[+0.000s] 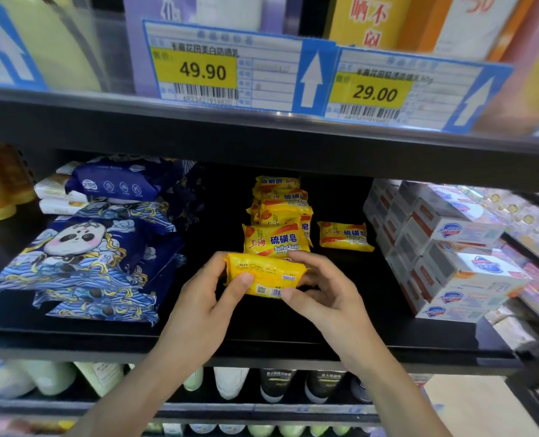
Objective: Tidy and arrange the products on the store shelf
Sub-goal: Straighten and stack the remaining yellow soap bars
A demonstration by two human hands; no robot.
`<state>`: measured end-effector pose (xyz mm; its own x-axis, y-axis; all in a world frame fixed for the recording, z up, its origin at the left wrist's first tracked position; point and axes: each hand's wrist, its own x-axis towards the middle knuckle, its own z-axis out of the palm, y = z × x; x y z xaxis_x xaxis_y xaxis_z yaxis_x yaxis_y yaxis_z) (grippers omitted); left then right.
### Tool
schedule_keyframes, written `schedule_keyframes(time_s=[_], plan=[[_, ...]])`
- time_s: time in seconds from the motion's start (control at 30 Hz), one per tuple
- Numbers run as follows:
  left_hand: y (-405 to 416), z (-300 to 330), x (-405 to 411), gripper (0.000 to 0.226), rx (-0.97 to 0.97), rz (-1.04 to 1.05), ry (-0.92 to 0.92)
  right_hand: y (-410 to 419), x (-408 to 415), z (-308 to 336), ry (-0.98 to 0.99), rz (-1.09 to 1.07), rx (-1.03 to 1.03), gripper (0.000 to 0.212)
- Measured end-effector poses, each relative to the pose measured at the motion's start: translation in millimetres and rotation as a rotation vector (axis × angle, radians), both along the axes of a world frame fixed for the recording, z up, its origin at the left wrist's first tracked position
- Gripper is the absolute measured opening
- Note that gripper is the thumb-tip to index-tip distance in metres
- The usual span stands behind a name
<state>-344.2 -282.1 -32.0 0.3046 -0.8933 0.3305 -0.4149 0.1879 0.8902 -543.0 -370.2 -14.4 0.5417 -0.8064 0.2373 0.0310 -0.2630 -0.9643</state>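
Your left hand and right hand pinch a yellow soap bar by its ends, long axis crosswise, just before the soap stack on the shelf.

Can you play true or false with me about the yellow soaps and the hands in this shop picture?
1. Both hands hold one yellow soap bar. True: the left hand and right hand grip its ends.
2. The held bar shows its barcode side. True.
3. One soap packet lies alone, right of the soap stack. True.
4. The panda packs sit right of the soaps. False: they are on the left.
5. The white boxes are scattered flat. False: they are stacked at the right.
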Motion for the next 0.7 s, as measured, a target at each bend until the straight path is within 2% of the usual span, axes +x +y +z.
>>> schedule_keyframes(time_s=[0.13,0.23,0.33,0.57,0.7], plan=[[-1.5,-1.7,0.3,0.034,0.017,-0.016,0.022,0.2,3.3,-0.8,0.011,-0.015,0.003,0.042],[-1.8,-1.5,0.0,0.024,0.018,-0.03,0.048,0.4,4.1,-0.6,0.03,0.009,-0.021,0.027],[-1.5,0.5,-1.4,0.027,0.016,-0.04,0.047,0.4,4.1,-1.2,0.014,0.003,-0.008,0.018],[1.4,3.0,-3.0,0.04,0.014,-0.008,0.012,-1.4,3.2,-0.1,-0.044,-0.049,0.084,0.023],[0.7,0.3,-1.5,0.036,-0.098,0.0,0.023,-2.3,2.3,0.4,-0.072,-0.077,0.125,0.026]])
